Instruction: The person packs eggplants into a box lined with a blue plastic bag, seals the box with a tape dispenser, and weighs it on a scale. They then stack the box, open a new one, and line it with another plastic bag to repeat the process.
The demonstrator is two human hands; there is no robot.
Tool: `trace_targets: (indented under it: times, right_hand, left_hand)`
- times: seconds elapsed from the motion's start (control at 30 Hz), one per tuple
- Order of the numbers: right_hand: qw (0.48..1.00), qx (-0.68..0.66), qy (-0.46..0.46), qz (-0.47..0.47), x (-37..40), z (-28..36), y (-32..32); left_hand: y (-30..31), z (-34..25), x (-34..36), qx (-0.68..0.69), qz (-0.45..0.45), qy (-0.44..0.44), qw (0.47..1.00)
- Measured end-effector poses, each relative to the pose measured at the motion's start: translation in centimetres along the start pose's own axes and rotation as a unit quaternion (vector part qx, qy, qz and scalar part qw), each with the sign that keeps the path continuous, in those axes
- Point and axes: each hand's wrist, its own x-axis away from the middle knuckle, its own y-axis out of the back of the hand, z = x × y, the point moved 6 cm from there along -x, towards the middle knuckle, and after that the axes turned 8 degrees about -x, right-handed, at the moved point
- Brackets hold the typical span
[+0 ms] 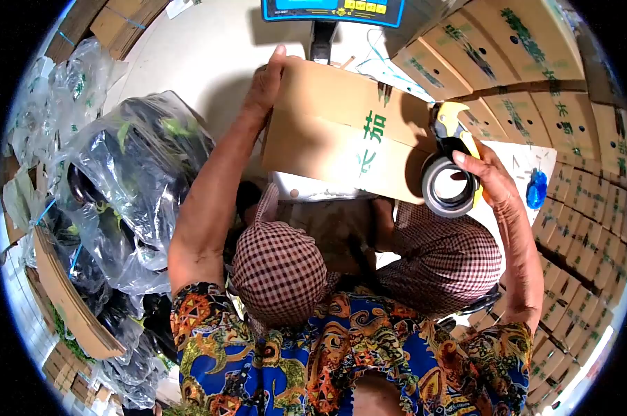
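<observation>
A closed cardboard box (327, 118) with green printed characters sits in front of me, over a white surface (306, 186) that shows below its near edge. My left hand (266, 87) grips the box's far left corner, thumb up on the edge and the other fingers mostly hidden. At the right end of the box, my right hand (490, 173) is wrapped round a yellow and black tape dispenser (459, 128). Its roll of tape (431, 187) faces me and overlaps the box's right edge in this view.
Beyond the box stands a scale display (334, 10) on a post. Stacked cartons (521, 55) line the right side. Clear bags of eggplants (133, 173) crowd the left, near flattened cardboard (71, 298). A blue object (537, 189) lies at right on a white surface.
</observation>
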Motion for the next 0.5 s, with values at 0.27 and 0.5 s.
trace_targets:
  times: [0.27, 0.5]
  right_hand:
    - [0.970, 0.110, 0.209, -0.055, 1.7, 4.2, -3.2]
    - [0.874, 0.337, 0.346, -0.061, 2.1, 8.0, -8.3]
  left_hand:
    - [-2.5, -9.5, 6.8, -0.097, 0.024, -0.125, 0.987]
    - [-6.8, -10.4, 9.3, 0.089, 0.226, -0.006, 0.970]
